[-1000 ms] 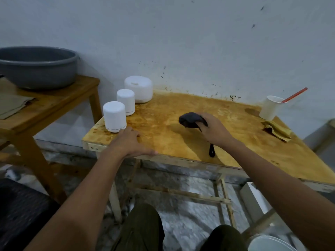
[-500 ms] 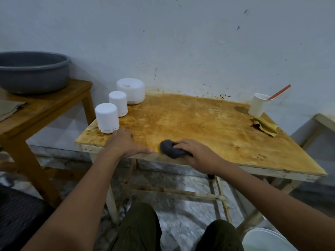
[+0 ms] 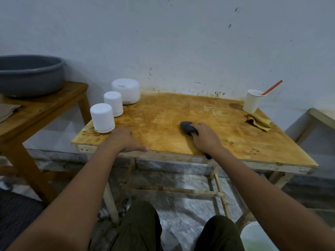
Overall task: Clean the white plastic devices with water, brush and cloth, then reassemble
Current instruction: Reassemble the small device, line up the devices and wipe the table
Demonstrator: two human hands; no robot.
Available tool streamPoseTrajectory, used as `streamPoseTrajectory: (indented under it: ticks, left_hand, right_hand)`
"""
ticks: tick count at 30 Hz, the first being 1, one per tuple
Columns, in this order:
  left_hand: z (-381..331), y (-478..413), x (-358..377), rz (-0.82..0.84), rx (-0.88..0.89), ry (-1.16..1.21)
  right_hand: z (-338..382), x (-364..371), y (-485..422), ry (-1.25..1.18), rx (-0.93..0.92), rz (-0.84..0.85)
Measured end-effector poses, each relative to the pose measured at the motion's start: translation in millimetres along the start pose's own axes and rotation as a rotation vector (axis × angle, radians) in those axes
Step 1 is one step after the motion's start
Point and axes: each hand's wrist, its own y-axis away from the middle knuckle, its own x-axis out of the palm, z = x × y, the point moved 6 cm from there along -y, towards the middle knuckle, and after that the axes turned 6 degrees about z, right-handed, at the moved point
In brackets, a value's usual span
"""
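Wiping step in hand, judged from the layout: right hand (image 3: 205, 137) clenched around a dark grey wadded cloth (image 3: 186, 127), pressed flat onto the stained yellow plywood bench (image 3: 226, 142) near the middle of its front edge. A dark strip shows under the wrist at the bench's front edge; cannot tell what it is. Left hand (image 3: 125, 140) spread open, palm down, gripping nothing, resting on the bench near the front left corner, just beside the nearest small white plastic cylinder device (image 3: 102, 118). Second small white cylinder (image 3: 113, 103) and a wider white domed device (image 3: 126, 91) lined up behind it along the left edge toward the back left corner, all three looking closed and assembled. White paper cup with a red stick (image 3: 252, 100) and a crumpled yellow-brown rag (image 3: 259, 121) at the back right corner. Next move probably calls for finishing the bench wipe or carrying the cloth left to the devices, with care not to topple the nearest one
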Motion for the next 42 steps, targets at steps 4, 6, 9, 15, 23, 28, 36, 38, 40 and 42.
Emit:
streamPoseTrajectory:
  ticks: [4, 6, 9, 15, 23, 28, 36, 38, 40, 42]
  left_hand:
    - [-27.2, 4.3, 2.8, 0.046, 0.118, 0.060]
    - [-41.4, 4.1, 5.4, 0.060, 0.142, 0.078]
    - [-66.7, 2.9, 9.0, 0.023, 0.192, 0.107]
    - [-141.3, -5.1, 25.8, -0.105, 0.406, 0.154]
    - [-213.6, -18.4, 60.1, -0.124, 0.332, -0.064]
    - [-217.9, -25.1, 56.4, -0.064, 0.298, -0.081]
    - [-215.3, -26.1, 57.9, -0.077, 0.300, -0.068]
    - [-214.5, -25.8, 57.9, -0.074, 0.304, -0.064]
    - [-214.3, -24.7, 57.9, -0.074, 0.297, -0.060]
    - [-214.4, -25.2, 58.4, -0.075, 0.293, -0.062]
  right_hand:
    - [33.8, 4.1, 40.5, -0.006, -0.281, 0.019]
    - [43.8, 2.5, 64.1, -0.071, -0.417, 0.096]
    - [46.9, -7.6, 93.0, -0.375, -0.422, 0.209]
    - [-2.2, -54.3, 110.4, -0.853, -0.111, -0.026]
    - [-97.9, -99.3, 116.0, -0.672, 0.185, -0.367]
    - [-163.0, -119.5, 111.8, -0.375, 0.344, -0.482]
    - [-226.0, -130.2, 94.1, 0.104, 0.602, -0.386]
    - [-235.9, -124.8, 89.4, 0.160, 0.629, -0.292]
    - [-244.6, -114.4, 86.8, 0.179, 0.649, -0.183]
    - [-248.6, -109.0, 86.8, 0.202, 0.644, -0.150]
